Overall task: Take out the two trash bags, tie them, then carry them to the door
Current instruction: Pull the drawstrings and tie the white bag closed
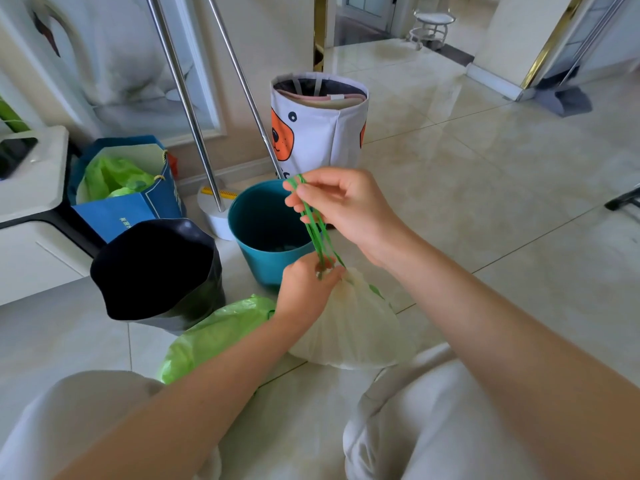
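A pale, whitish trash bag (pixel 349 327) rests on the floor between my knees, its mouth gathered shut. Green drawstrings (pixel 317 226) run up from its neck. My left hand (pixel 306 289) pinches the gathered neck where the strings come out. My right hand (pixel 346 206) holds the upper ends of the strings, pulled taut above the bag. A light green trash bag (pixel 211 337) lies on the floor to the left, under my left forearm. Behind stand a teal bin (pixel 256 223) with no bag in it and a black bin (pixel 156 268).
A blue paper bag (pixel 138 202) with green plastic inside stands at the left by a white cabinet (pixel 31 188). A white fabric basket with an orange bear (pixel 318 126) and two metal poles (pixel 187 98) stand behind the bins. Tiled floor stretches to the right.
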{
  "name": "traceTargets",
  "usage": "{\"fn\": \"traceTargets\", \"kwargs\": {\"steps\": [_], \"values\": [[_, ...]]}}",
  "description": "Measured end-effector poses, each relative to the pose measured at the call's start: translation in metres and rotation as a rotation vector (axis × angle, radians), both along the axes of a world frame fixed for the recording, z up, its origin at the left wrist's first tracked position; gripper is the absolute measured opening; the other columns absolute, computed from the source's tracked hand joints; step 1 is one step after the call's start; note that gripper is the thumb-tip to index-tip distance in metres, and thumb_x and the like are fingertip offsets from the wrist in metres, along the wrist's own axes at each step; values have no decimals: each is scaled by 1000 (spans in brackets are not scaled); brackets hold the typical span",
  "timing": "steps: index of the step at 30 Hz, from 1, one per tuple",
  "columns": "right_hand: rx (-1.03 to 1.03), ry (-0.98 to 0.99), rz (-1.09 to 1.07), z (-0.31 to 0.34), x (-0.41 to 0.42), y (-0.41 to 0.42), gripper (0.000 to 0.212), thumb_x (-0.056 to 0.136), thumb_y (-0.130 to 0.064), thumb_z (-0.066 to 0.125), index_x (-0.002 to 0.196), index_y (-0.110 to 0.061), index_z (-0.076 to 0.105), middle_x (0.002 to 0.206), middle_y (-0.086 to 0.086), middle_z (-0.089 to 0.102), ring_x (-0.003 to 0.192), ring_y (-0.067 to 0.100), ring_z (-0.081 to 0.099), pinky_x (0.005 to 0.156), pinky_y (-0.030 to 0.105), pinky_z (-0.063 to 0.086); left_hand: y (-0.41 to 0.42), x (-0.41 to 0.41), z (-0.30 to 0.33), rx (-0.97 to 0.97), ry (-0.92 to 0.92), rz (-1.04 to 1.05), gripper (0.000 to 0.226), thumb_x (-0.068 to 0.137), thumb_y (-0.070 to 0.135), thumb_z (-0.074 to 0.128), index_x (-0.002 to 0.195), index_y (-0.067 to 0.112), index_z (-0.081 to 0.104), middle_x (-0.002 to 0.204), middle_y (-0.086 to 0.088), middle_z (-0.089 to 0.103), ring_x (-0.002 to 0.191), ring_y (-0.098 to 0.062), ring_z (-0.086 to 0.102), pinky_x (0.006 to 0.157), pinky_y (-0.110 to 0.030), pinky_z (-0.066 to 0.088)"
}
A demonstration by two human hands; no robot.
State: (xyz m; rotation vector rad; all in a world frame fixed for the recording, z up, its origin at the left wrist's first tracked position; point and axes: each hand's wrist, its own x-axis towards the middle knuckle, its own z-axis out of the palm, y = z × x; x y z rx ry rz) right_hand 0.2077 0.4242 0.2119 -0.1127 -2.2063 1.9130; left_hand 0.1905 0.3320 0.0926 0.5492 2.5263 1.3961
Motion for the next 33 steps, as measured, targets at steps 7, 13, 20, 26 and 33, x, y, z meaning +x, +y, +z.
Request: {"fn": "traceTargets", "kwargs": {"steps": [7,13,20,26,33], "values": [[-46,3,-207,4,-4,16,13,92,-6,58,93,-5,71,78,7,69,73,15,63,75,37,59,-10,-11,-3,60,-4,70,22,92,21,57,90,5,72,88,-11,73,82,-22,62,80,-40,50],[113,-18,-407,-7,-4,47,13,90,-13,60,81,-11,70,70,0,68,67,14,65,79,44,60,-19,-17,-8,353,-418,231,9,87,24,67,89,28,75,90,7,75,96,-15,67,90,-30,52],[518,58,-470,-12,15,63,13,88,-16,58,79,-13,65,63,-13,59,57,7,57,59,22,39,-22,-24,-2,313,-464,281,18,87,26,67,74,14,71,60,2,52,59,-10,43,61,-23,41],[306,141,-268,-1,20,44,12,91,-8,56,81,-9,62,59,1,60,50,8,61,53,25,52,-16,-23,7,-154,-82,-184,26,95,26,52,89,9,71,86,-13,64,78,-30,56,74,-43,47],[277,206,56,-10,12,6,13,92,-2,53,90,7,62,74,16,66,66,19,70,68,39,61,-14,-6,4,-244,173,-408,43,88,26,62,57,13,35,64,16,42,66,-9,43,61,-22,32]]}}
